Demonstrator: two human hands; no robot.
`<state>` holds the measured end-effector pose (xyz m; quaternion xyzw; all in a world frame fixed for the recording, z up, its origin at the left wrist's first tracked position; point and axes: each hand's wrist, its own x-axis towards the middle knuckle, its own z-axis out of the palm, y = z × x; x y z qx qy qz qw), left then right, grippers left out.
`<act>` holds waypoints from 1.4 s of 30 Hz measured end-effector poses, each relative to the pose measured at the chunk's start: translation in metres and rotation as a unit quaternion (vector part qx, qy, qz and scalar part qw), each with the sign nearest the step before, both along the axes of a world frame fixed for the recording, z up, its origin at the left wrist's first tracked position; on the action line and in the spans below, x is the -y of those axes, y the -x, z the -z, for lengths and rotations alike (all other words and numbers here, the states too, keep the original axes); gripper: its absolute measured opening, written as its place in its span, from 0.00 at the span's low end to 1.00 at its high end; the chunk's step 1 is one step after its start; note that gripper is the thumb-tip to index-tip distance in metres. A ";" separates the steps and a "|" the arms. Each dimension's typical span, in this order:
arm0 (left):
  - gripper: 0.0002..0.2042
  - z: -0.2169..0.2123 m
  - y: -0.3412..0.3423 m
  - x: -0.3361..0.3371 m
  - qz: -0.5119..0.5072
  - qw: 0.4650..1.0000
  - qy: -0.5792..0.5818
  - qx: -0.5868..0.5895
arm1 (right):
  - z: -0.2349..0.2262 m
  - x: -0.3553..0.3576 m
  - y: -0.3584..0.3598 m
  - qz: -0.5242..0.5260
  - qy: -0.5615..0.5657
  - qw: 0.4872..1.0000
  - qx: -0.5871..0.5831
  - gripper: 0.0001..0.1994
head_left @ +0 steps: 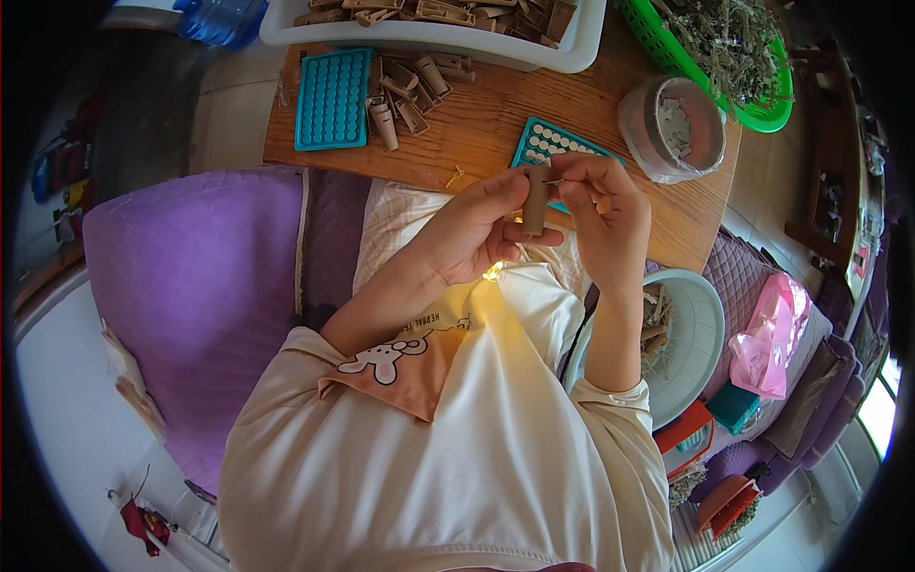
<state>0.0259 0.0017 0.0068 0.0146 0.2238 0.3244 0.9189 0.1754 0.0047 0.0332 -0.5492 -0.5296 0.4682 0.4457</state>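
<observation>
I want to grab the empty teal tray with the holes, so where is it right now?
In the head view, the teal tray lies flat at the left end of the wooden board, beside a loose pile of brown tubes.

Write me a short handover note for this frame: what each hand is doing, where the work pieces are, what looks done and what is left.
Left hand: holds a small brown paper tube upright between thumb and fingers, above the lap.
Right hand: fingertips pinched at the tube's top; what they pinch is too small to tell.
Pieces: more brown tubes lie loose on the wooden board and in the white tub behind it. One teal holed tray lies flat at the left; a second teal tray sits behind the hands, several holes showing pale ends.
Done: second tray partly loaded.
Left: the loose tubes and the tub's contents.
</observation>
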 end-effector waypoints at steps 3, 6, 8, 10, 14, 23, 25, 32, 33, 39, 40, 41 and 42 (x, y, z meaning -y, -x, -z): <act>0.16 0.001 -0.001 0.001 0.006 1.000 -0.019 -0.018 | 0.004 0.001 -0.001 0.003 -0.034 0.999 0.019 0.04; 0.16 0.006 -0.001 0.002 0.015 0.999 -0.025 -0.029 | -0.002 -0.001 -0.001 -0.031 -0.027 0.992 0.116 0.03; 0.16 0.006 -0.001 0.002 0.008 0.998 -0.030 -0.061 | 0.005 0.000 0.000 -0.030 -0.012 0.996 0.080 0.03; 0.16 0.005 -0.002 0.001 0.010 0.995 -0.033 -0.091 | 0.012 0.001 0.000 -0.032 0.020 0.998 0.044 0.03; 0.15 0.005 -0.003 0.003 0.023 0.988 -0.054 -0.145 | 0.017 -0.001 -0.003 -0.029 0.050 0.998 0.011 0.03; 0.13 0.013 -0.005 0.005 0.032 0.987 -0.047 -0.151 | 0.032 0.007 -0.005 -0.038 0.076 0.995 -0.048 0.02; 0.12 0.012 -0.006 0.003 0.029 0.987 -0.047 -0.153 | 0.036 0.009 -0.005 -0.018 0.075 0.996 -0.049 0.03; 0.12 0.011 -0.008 0.000 0.035 0.990 -0.036 -0.130 | 0.025 0.008 -0.005 -0.004 0.071 0.997 -0.042 0.02; 0.12 0.007 -0.009 0.000 0.025 0.994 -0.027 -0.100 | 0.020 0.008 -0.004 0.010 0.053 0.997 -0.052 0.02; 0.13 -0.002 -0.015 -0.002 0.025 0.992 -0.062 -0.103 | 0.018 0.008 -0.008 0.018 -0.022 0.998 0.051 0.03; 0.13 -0.003 -0.015 -0.002 0.032 0.989 -0.081 -0.122 | 0.018 0.008 -0.008 0.021 -0.026 0.998 0.058 0.03; 0.13 -0.002 -0.014 -0.002 0.031 0.989 -0.081 -0.122 | 0.018 0.008 -0.009 0.020 -0.025 0.998 0.058 0.03; 0.13 0.000 -0.013 -0.001 0.036 0.987 -0.095 -0.127 | 0.017 0.009 -0.010 0.003 -0.009 0.998 0.059 0.03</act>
